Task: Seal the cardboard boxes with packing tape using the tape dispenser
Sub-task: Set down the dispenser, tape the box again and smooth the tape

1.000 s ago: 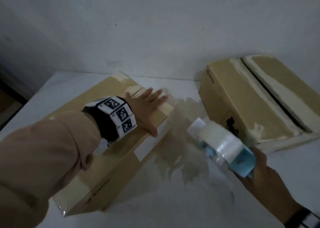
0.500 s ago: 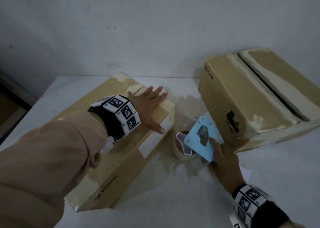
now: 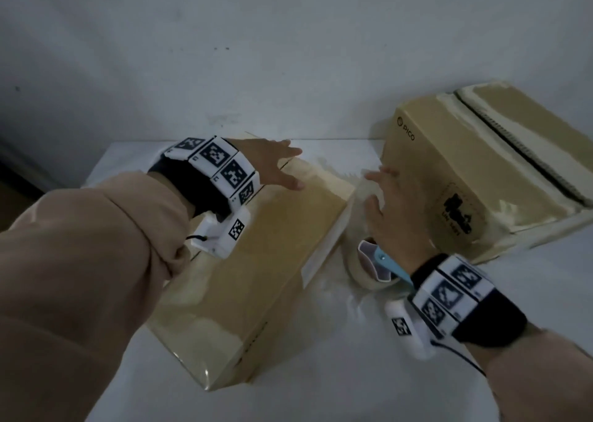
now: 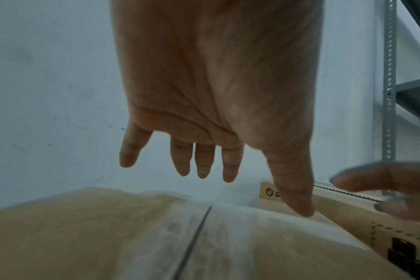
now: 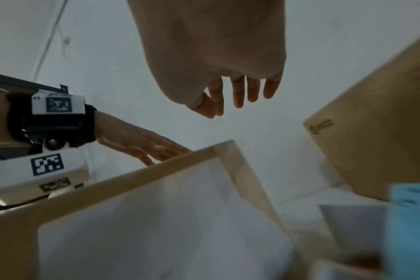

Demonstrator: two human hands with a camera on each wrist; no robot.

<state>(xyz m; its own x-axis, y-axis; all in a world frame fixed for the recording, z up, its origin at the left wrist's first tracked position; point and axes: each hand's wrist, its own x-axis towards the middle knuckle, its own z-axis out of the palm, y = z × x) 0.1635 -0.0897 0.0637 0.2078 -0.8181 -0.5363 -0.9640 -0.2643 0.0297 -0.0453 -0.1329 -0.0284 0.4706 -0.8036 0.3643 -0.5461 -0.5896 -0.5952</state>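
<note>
White tabletop (image 3: 321,373) against a pale, scuffed wall. Flat cardboard box (image 3: 256,261) toward the front-left edge, seam already taped; second box (image 3: 449,171) tilted near the back-right corner, top seam open. Tape dispenser (image 3: 375,267) lying between them, released. Probably between boxes: next, pick the dispenser up and run tape along the open seam. Left hand (image 3: 272,164) spread wide, thumb touching the flat box's far end, holding nothing. Right hand (image 3: 391,209) open and empty, fingers straight, above the dispenser, beside the tilted box.

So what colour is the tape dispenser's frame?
Light blue; the tape dispenser shows best in the head view.
</note>
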